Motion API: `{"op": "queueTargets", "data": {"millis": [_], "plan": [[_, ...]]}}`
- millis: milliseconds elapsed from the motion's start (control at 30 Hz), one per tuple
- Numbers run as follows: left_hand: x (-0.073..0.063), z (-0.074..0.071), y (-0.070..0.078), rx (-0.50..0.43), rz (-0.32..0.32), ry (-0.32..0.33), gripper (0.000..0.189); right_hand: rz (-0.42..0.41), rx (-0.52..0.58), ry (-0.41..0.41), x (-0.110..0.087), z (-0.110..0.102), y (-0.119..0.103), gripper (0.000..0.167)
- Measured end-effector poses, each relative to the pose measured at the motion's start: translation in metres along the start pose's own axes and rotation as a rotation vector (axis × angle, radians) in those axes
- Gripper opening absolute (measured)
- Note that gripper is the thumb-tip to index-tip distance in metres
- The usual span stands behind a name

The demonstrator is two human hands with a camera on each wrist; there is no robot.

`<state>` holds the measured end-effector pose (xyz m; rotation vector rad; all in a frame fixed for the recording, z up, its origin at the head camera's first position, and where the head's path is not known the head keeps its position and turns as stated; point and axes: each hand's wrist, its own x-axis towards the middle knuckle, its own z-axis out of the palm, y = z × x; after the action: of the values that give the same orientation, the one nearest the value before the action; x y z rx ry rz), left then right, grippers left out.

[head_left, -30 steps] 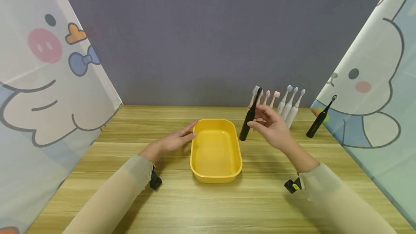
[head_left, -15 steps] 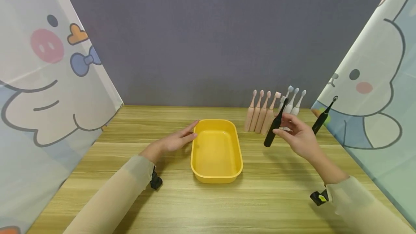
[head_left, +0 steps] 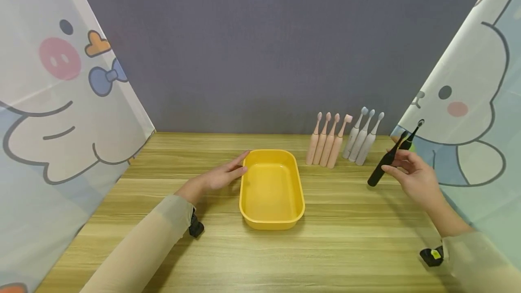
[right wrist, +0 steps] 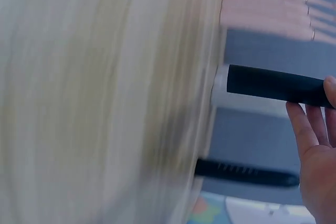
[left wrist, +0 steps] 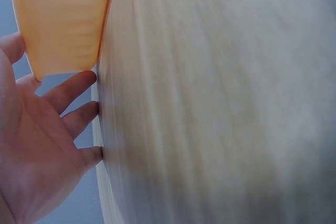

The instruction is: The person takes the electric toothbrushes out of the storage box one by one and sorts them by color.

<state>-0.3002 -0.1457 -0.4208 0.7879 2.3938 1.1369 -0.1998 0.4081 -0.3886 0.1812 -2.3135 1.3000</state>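
Note:
My right hand (head_left: 419, 182) pinches a black electric toothbrush (head_left: 381, 169) by its handle, tilted with the head up to the right. In the right wrist view, the handle's lower end (right wrist: 252, 81) hangs near the tabletop; whether it touches cannot be told. A second black electric toothbrush (right wrist: 241, 173) stands just beyond the hand, partly hidden in the head view. My left hand (head_left: 217, 177) rests at the left side of a yellow tray (head_left: 272, 225), fingers extended. In the left wrist view, those fingers (left wrist: 71, 93) lie spread by the tray's wall (left wrist: 63, 30).
Several pink electric toothbrushes (head_left: 324, 148) stand in a row behind the tray's right side. White electric toothbrushes (head_left: 360, 144) stand beside them, left of the black ones. A grey panel (head_left: 260, 49) closes off the back of the wooden table (head_left: 260, 261); printed cloths (head_left: 468, 139) flank it.
My right hand has carried the black electric toothbrush rightward, from in front of the pink toothbrushes, past the white ones, to near the other black one. The left hand and tray stay in place.

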Motion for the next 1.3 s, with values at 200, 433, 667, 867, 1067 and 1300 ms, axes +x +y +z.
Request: {"op": "queueTargets", "data": {"millis": [200,433,667,867,1067,1300], "plan": [[0.000,0.000,0.000,-0.012,-0.004,-0.001,0.075,0.058,-0.052,0.024,0.001,-0.024,0.018,0.037],[0.001,0.001,0.000,-0.014,-0.019,0.007,0.076,0.112,-0.160,0.043,0.001,-0.039,0.032,0.032],[0.000,0.001,0.000,-0.010,-0.018,0.008,0.075,0.148,-0.186,0.069,0.012,-0.049,0.044,0.029],[0.002,-0.001,0.000,-0.004,-0.016,0.013,0.075,0.213,-0.280,0.069,0.021,-0.054,0.049,0.063],[0.003,-0.002,-0.001,0.010,-0.024,0.020,0.075,0.222,-0.289,0.081,0.028,-0.054,0.052,0.072],[0.003,-0.001,-0.001,0.008,-0.025,0.022,0.075,0.217,-0.277,0.108,0.035,-0.051,0.060,0.069]]}}
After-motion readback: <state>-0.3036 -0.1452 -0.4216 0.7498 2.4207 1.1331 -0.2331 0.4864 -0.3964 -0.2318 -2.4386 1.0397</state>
